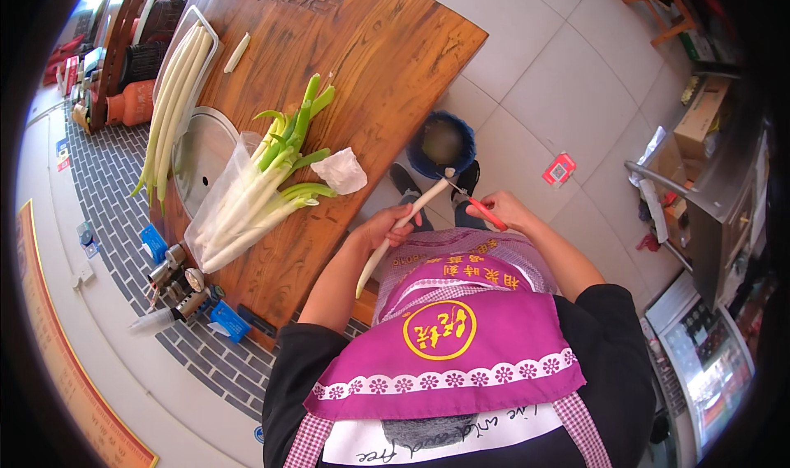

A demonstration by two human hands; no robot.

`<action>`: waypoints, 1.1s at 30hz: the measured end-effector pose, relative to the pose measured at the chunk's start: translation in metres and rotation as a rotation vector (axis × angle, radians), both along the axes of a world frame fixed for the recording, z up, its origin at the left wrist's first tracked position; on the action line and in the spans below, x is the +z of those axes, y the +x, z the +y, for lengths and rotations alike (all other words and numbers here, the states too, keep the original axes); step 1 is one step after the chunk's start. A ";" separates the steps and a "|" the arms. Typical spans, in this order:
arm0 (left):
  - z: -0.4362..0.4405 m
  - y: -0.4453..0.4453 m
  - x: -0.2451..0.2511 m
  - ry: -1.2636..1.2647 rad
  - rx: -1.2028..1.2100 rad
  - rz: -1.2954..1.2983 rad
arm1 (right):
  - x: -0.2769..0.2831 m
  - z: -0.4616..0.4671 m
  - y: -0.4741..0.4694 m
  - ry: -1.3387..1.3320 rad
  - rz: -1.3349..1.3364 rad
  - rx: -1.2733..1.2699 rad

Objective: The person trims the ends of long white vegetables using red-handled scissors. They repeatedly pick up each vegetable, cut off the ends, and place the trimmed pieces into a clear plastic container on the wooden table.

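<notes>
My left hand [390, 226] is closed round the white stalk of a scallion [404, 221], which slants over my lap with its root end up. In my right hand [503, 210] are red-handled scissors [484, 212], their blades at the root end. Just beyond that end, a blue-lined bin [440, 145] stands on the floor between my feet. On the wooden table, a clear plastic bag [216, 205] holds a bunch of large scallions [253, 208] with green tops. Further back, long peeled-looking stalks [176, 97] lie in a white-rimmed tray [211, 33].
A round metal lid or disc [207, 153] lies under the bag. A crumpled white tissue [340, 170] and a short white stalk piece [237, 53] are on the table [370, 54]. Bottles and blue packets [228, 321] stand along its left edge. A metal cart [710, 239] is at the right.
</notes>
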State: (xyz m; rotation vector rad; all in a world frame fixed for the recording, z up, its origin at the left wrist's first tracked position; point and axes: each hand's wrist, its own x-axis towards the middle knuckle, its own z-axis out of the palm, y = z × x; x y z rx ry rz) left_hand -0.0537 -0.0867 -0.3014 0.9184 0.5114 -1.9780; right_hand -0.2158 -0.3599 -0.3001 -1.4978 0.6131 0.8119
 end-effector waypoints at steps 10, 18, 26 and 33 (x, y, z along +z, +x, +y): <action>0.032 0.005 0.107 -0.445 0.205 -0.098 | -0.006 0.015 -0.013 -0.382 -0.245 0.178; 0.079 0.014 0.191 -0.762 0.453 -0.231 | 0.012 0.013 -0.007 -0.456 -0.484 0.307; 0.097 0.046 0.267 -0.560 0.326 -0.712 | 0.034 0.022 0.003 -0.432 -0.517 0.209; 0.146 0.185 0.268 0.287 -0.485 -2.177 | 0.061 0.030 0.012 -0.573 -0.452 0.188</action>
